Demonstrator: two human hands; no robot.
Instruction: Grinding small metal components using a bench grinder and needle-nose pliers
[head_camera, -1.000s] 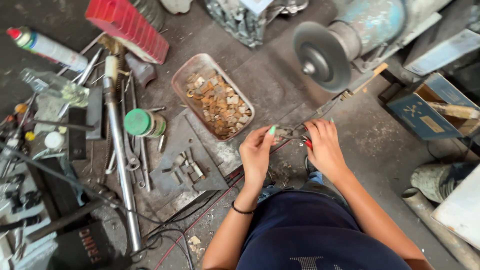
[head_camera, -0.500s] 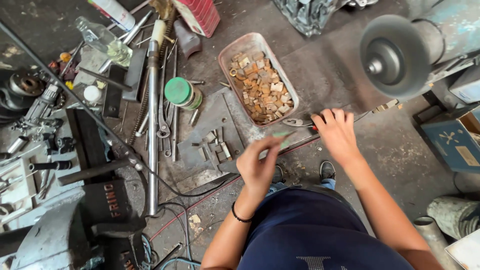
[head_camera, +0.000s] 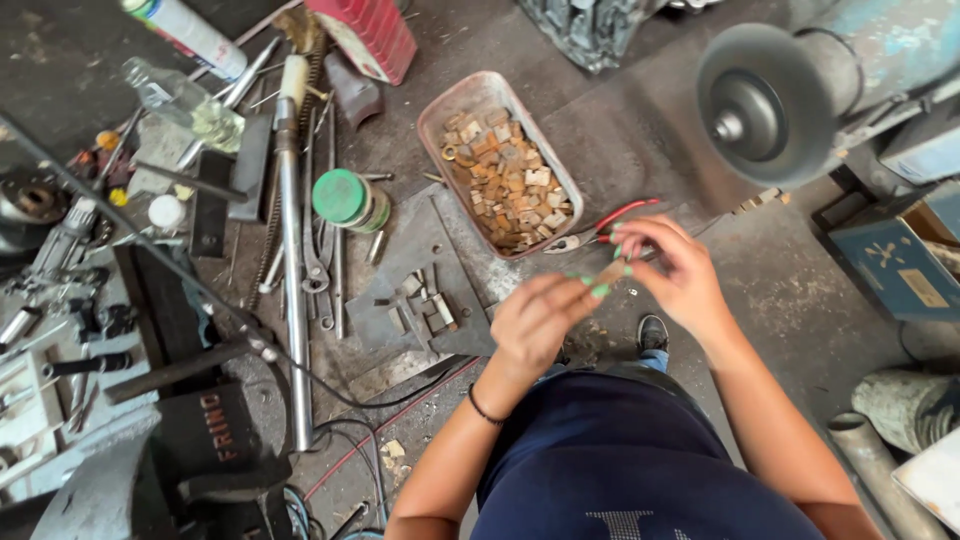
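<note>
1. Just below the tray (head_camera: 437, 118) of small brown metal pieces, your two hands meet over the dark floor plate. Your left hand (head_camera: 535, 322) has its fingers curled shut round one end of a small tan piece (head_camera: 610, 272), and your right hand (head_camera: 680, 270) pinches the other end between thumb and fingertips. The piece sits at about 5 o'clock from the tray, held clear of the ground.

2. The piece is small and held only by its ends. If either pinch slackens, it could drop among the loose bits scattered on the plate (head_camera: 400, 320) at 9 o'clock from your hands, where it would be hard to tell apart.

3. The red-handled pliers (head_camera: 600, 225) lie just beyond your right fingertips, at 12 o'clock. A reach made without looking could knock them into the tray, or nip a finger on the nose.

4. The grey wheel (head_camera: 768, 105) of the bench machine stands at 1 o'clock from your right hand, well apart for now. I cannot tell whether it is turning; if it is, a bare hand straying that way risks a scrape.

5. Cables run across the floor at 7 o'clock near your knees; shifting your feet could snag one and tug at the clutter of bars and wrenches (head_camera: 310, 230) at 9 o'clock.
</note>
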